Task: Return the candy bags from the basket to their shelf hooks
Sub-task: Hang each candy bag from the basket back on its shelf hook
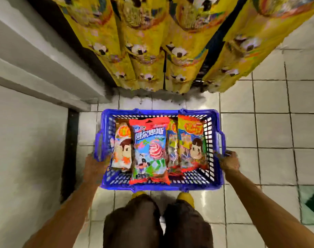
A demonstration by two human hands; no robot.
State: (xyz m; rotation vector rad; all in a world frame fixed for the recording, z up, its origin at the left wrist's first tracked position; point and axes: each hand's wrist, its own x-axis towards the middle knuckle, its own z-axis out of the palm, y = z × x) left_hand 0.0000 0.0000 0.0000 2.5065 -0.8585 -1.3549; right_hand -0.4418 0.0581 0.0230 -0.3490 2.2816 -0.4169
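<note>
A blue plastic basket (pixel 215 138) is in the middle of the view, above the tiled floor. My left hand (pixel 92 164) grips its left side and my right hand (pixel 229 162) grips its right side. Several candy bags lie inside. A red and blue lollipop bag (pixel 150 151) lies on top in the middle. To its left lies a white bag with a cartoon child (pixel 121 147). On the right is an orange and yellow bag with a cartoon girl (pixel 191 142). Another bag (pixel 172 145) shows between them, mostly covered.
Rows of yellow snack bags (pixel 149 51) hang on the shelf straight ahead above the basket. A white cabinet or ledge (pixel 36 65) stands on the left. White floor tiles (pixel 270 122) spread to the right, with a green item (pixel 313 203) at the right edge.
</note>
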